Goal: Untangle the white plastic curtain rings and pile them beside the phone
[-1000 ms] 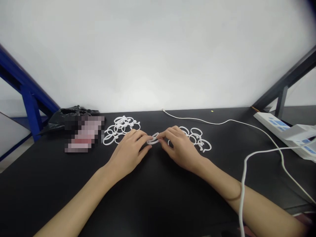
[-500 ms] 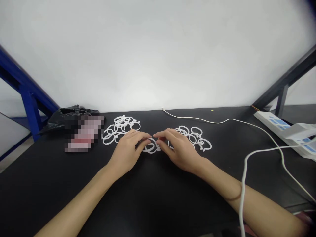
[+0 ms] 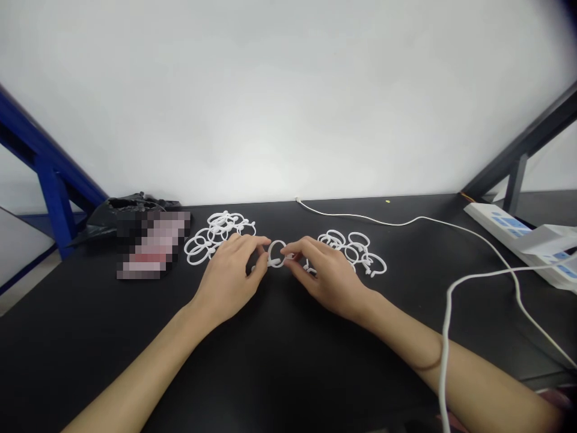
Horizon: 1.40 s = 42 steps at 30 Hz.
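Observation:
A white plastic ring (image 3: 276, 253) stands tilted up between my two hands over the black tabletop. My left hand (image 3: 233, 270) pinches its left side with thumb and fingertips. On its right side, the thumb and forefinger of my right hand (image 3: 331, 275) close on the same ring, partly covering it. To the left lies a heap of white rings with small knobs (image 3: 220, 228), partly behind my left hand. Another group of white rings (image 3: 359, 243) spreads out beyond my right hand, some of it hidden by that hand.
A white cable (image 3: 392, 224) runs across the table's back, and a loop of it passes over my right forearm. At the right lies a white power strip (image 3: 507, 228). A black plastic bag (image 3: 128, 207) and a blurred-out pinkish item (image 3: 155, 243) are on the left.
Between my hands, the rings lay low and overlapping; now one ring is raised upright there, gripped from both sides. My fingertips have closed in. The side piles look about the same.

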Motion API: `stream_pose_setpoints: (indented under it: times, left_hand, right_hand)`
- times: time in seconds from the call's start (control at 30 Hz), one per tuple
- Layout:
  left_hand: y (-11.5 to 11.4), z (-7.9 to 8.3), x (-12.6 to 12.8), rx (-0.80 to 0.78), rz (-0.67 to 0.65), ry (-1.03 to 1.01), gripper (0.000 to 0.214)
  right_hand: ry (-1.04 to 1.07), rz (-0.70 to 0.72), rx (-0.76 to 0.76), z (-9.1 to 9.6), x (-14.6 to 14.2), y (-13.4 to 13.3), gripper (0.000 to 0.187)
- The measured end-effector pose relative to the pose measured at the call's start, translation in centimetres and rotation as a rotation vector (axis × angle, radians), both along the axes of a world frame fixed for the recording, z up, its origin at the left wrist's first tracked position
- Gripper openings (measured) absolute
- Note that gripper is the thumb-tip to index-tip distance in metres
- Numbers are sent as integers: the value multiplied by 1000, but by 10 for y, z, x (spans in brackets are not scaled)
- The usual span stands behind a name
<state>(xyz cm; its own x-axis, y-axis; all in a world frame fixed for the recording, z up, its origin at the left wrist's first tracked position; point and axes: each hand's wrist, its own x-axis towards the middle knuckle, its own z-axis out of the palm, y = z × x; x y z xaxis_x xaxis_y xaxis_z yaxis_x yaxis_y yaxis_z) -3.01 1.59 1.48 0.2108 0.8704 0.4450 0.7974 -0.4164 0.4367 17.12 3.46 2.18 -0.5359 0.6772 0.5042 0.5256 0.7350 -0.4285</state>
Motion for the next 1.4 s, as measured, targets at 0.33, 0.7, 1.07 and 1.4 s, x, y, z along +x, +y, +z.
stream_pose_setpoints:
  times: [0.33, 0.7, 1.07, 1.4]
  left_hand:
    - [3, -5, 0, 93, -183, 145, 14]
    - [2, -11, -1, 54, -195, 119, 26]
    - [-1, -4, 3, 110, -99, 35, 28]
    - [0, 2, 1, 101, -22, -30, 26]
  right_hand:
    - [8, -18, 44, -2, 0, 1, 14]
    - [-16, -41, 22, -2, 1, 1, 14]
    - [-86, -64, -15, -5, 2, 3, 12]
    - [-165, -201, -21, -7, 2, 3, 13]
